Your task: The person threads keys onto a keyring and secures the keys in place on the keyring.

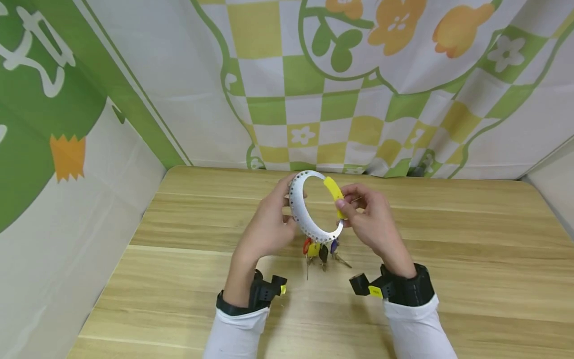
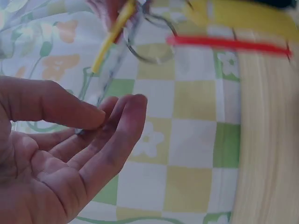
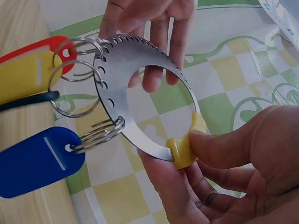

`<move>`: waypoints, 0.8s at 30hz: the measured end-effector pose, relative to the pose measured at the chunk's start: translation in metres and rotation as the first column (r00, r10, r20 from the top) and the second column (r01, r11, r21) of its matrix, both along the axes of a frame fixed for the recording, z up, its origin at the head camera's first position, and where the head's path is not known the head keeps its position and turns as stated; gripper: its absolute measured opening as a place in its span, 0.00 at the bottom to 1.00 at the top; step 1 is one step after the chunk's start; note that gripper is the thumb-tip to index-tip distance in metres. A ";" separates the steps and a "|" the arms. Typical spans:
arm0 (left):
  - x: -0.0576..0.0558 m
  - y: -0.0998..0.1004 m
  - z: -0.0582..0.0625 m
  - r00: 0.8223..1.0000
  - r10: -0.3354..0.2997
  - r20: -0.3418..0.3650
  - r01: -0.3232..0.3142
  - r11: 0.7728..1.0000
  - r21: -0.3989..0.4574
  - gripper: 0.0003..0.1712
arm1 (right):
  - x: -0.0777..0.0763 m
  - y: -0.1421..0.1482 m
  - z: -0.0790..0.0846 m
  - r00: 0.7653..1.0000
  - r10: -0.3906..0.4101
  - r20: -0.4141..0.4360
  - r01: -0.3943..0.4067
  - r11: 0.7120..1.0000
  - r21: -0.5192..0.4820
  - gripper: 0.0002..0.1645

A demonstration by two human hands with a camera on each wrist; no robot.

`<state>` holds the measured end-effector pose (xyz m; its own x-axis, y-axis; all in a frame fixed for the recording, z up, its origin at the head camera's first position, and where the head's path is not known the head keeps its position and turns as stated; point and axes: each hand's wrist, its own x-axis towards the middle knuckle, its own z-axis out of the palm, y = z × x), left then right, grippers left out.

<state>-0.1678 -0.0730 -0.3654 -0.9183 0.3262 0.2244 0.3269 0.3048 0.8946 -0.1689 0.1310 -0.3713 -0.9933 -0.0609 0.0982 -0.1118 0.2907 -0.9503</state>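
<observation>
A round metal key ring (image 1: 299,209), with small holes along its wide edge, is held up above the table between both hands. My right hand (image 1: 375,219) pinches its yellow plastic grip (image 3: 183,151) between thumb and fingers. At the opposite side, my left hand (image 1: 269,219) holds the metal edge, thumb in front and fingers behind. Split rings (image 3: 74,88) hang from the holes with a blue tag (image 3: 35,163), a red tag (image 3: 66,44), a yellow tag (image 3: 23,77) and a dark tag (image 1: 324,253). Small keys (image 1: 343,260) dangle below the tags.
The wooden table (image 1: 179,279) lies under both arms. Behind its far edge hangs a green, yellow and white checked cloth (image 1: 305,114). A green and white cloth (image 1: 40,149) covers the left side. Each wrist wears a black strap with a small camera.
</observation>
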 end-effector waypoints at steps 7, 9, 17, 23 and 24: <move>0.001 0.000 0.008 0.988 -0.086 0.127 0.055 0.972 0.229 0.45 | -0.001 -0.002 -0.001 0.998 -0.044 -0.054 0.042 0.998 -0.044 0.12; 0.001 0.000 0.009 0.987 -0.095 0.131 0.061 0.968 0.244 0.44 | -0.001 -0.002 0.000 0.997 -0.051 -0.066 0.048 0.997 -0.054 0.12; 0.000 0.002 0.012 0.990 -0.051 0.130 0.017 0.969 0.245 0.43 | 0.002 -0.003 0.003 0.990 -0.060 -0.126 0.050 0.996 -0.075 0.14; 0.002 0.007 0.016 0.997 0.029 0.065 -0.047 0.950 0.309 0.39 | 0.005 -0.002 0.008 0.971 -0.038 -0.235 0.016 0.995 -0.096 0.13; 0.003 0.007 0.016 0.998 0.040 0.052 -0.054 0.946 0.319 0.38 | 0.006 -0.002 0.009 0.966 -0.032 -0.255 0.007 0.995 -0.098 0.13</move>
